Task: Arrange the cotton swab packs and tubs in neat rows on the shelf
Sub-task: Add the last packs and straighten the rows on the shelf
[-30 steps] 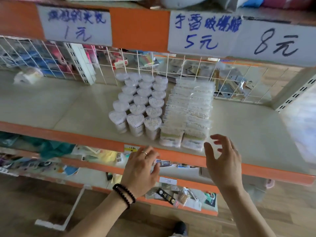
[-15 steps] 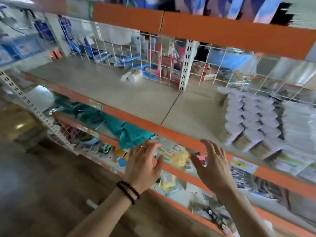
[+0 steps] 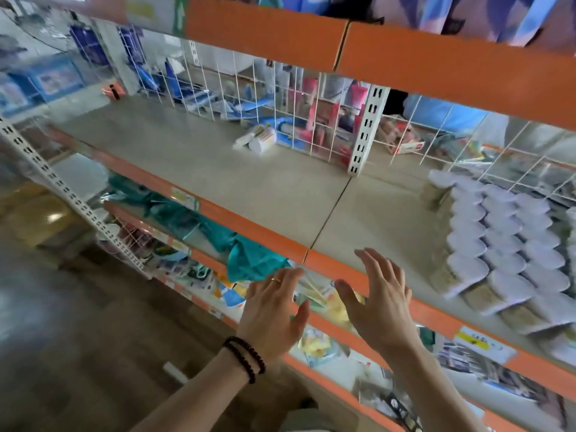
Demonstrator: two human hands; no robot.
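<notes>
Nearest to me: both hands are raised in front of the orange front lip of the shelf [image 3: 336, 194], holding nothing. Left hand [image 3: 271, 316], palm down, fingers straight and slightly spread, a ring on one finger, dark bead bracelets [image 3: 244, 358] at the wrist; it hangs just below the shelf edge. Right hand [image 3: 378, 304], fingers apart and relaxed, tips over the lip, not touching any stock. Judgement: hands are carried open and ready, between grabs rather than mid-placement.

Right of the hands, on the shelf board: the tubs [image 3: 498, 241], white-lidded, standing upright in three close files that run front to back, lids touching their neighbours. This block already reads as neat rows. Flat packs at the extreme right edge are cropped and blurred; cannot tell their order.

Farther back and left, near the wire grid [image 3: 280, 98] at the rear: a small loose bundle of swab packs [image 3: 257, 140], lying on its side, well apart from the tubs, bare board between. Judgement: this stray is the likely remaining item; it would need carrying across to join the rows.

Beyond the grid: mixed goods, too blurred to name.
</notes>
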